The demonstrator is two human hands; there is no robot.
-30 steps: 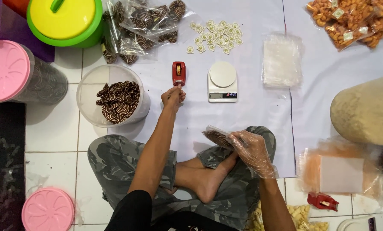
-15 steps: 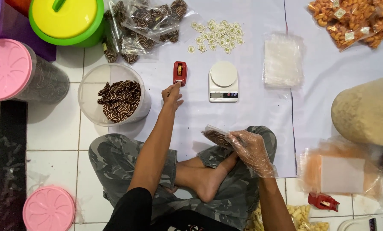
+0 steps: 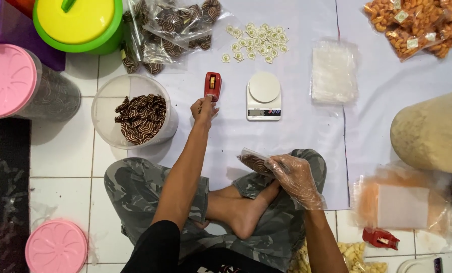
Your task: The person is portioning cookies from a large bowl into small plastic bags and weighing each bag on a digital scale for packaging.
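left hand [image 3: 203, 108]: bare, arm stretched forward, fingertips bunched at the near end of the red tape dispenser [image 3: 211, 86]; whether the grip has hold of tape cannot be told. red tape dispenser: on the white floor sheet [image 3: 296, 126], just left of the small white kitchen scale [image 3: 263, 96]. right hand [image 3: 296, 177]: in a clear plastic glove, grip closed around a small clear bag of brown-and-cream striped snacks [image 3: 255, 161], held above the right knee. clear tub [image 3: 135, 114]: left of the left hand, part filled with the same striped snacks. round paper labels [image 3: 256, 43]: scattered beyond the scale. stack of empty clear bags [image 3: 333, 71]: right of the scale. filled striped-snack bags [image 3: 173, 28]: far side, beside a yellow-and-green lidded container [image 3: 77, 23]. pink-lidded jar [image 3: 13, 83]: far left, on its side.
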